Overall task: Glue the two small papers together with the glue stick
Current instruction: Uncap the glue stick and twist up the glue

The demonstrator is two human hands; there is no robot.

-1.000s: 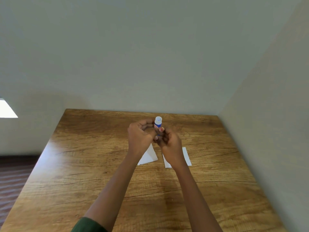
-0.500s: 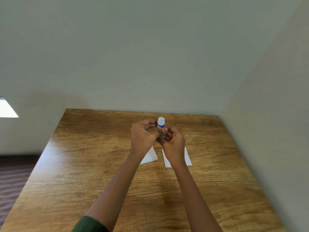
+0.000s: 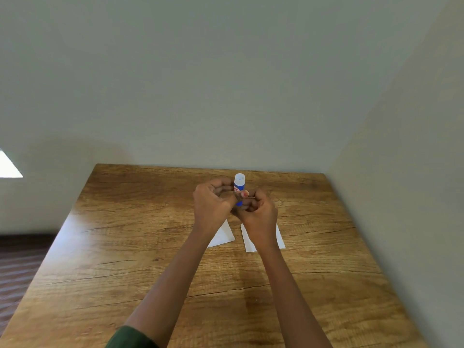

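Note:
A small blue glue stick [image 3: 238,185] with a white top stands upright above the table, held between both hands. My left hand [image 3: 212,204] wraps its fingers around the left side of the stick. My right hand [image 3: 257,213] grips the lower end from the right, thumb across the label. Whether the white top is a cap or the open end I cannot tell. Two small white papers lie side by side on the table under my wrists: the left paper [image 3: 222,236] and the right paper [image 3: 248,241], both partly hidden by my forearms.
The wooden table [image 3: 125,247] fills the lower view and stands in a corner, with a grey wall behind and another wall close on the right. Dark floor shows past the table's left edge. A green sleeve covers my left upper arm.
Both hands with the glue stick have shifted slightly to the right and a little farther away. The fingers have closed more tightly around the stick. The papers have not moved.

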